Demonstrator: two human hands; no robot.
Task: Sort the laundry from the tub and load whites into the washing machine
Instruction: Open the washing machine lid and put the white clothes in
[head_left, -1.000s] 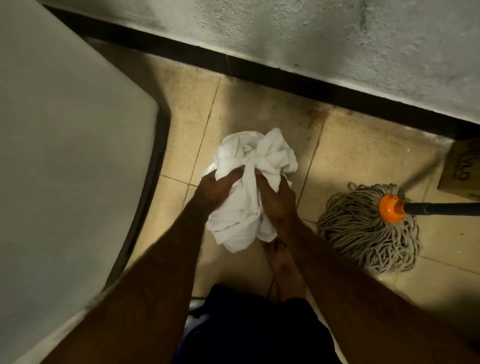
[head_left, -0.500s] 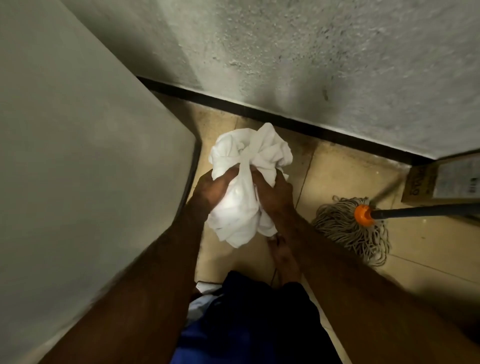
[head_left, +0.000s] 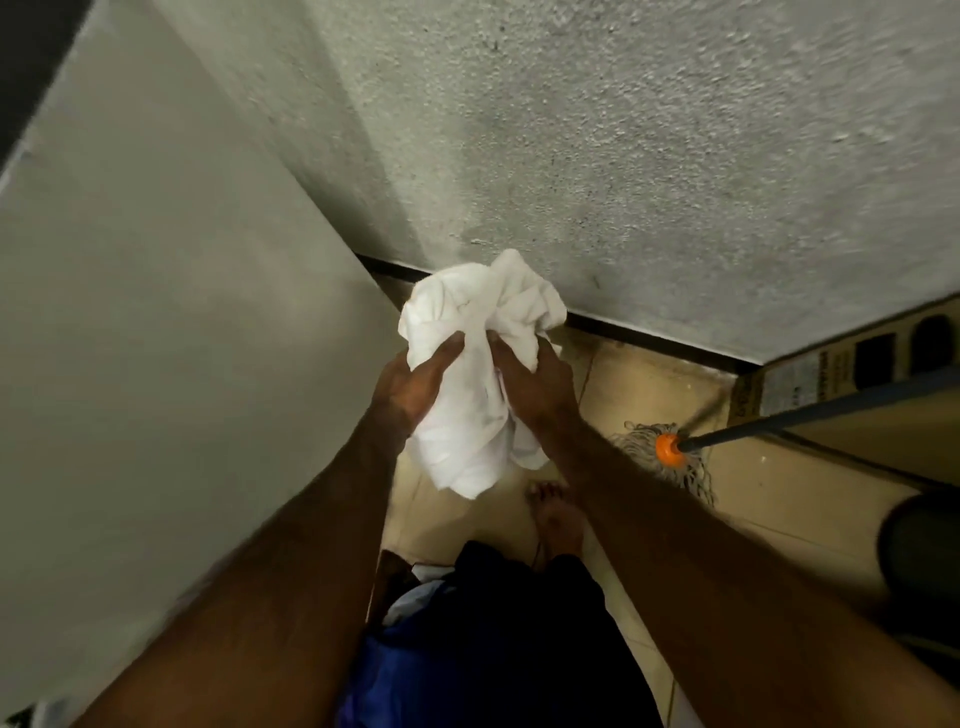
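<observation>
Head view, looking steeply down: mid-task by the look of it, with one lot of whites picked out and in hand but not yet in any drum. Crumpled white cotton bundle (head_left: 467, 374) held up in the air above beige tiled floor (head_left: 779, 499), just beside pale flat-sided panel (head_left: 156, 364) filling the left of the frame. Probably the washing machine's casing, though no door, lid or drum in sight, so cannot say whether open. Clamped from both sides: left hand (head_left: 410, 389) with thumb and fingers (head_left: 441, 353) curled into the cloth, right hand (head_left: 537, 384) likewise dug into the folds; tips buried in fabric on both, so cannot tell how far spread. Left to do, judging from this: carrying the bundle to the opening, dropping it in, then going through the rest. Heap of dark navy and blue garments (head_left: 493, 634) low in the frame, suggesting sorting unfinished; tub itself not made out. Bundle plain white, heavily creased, bunched into a knot above the hands with a loose tail hanging below the wrists; one large piece or several, cannot tell which. Off to the right, well apart: grey string mop with orange collar (head_left: 667, 449) and brown cardboard box (head_left: 831, 379) against rough grey plaster wall (head_left: 623, 156).
</observation>
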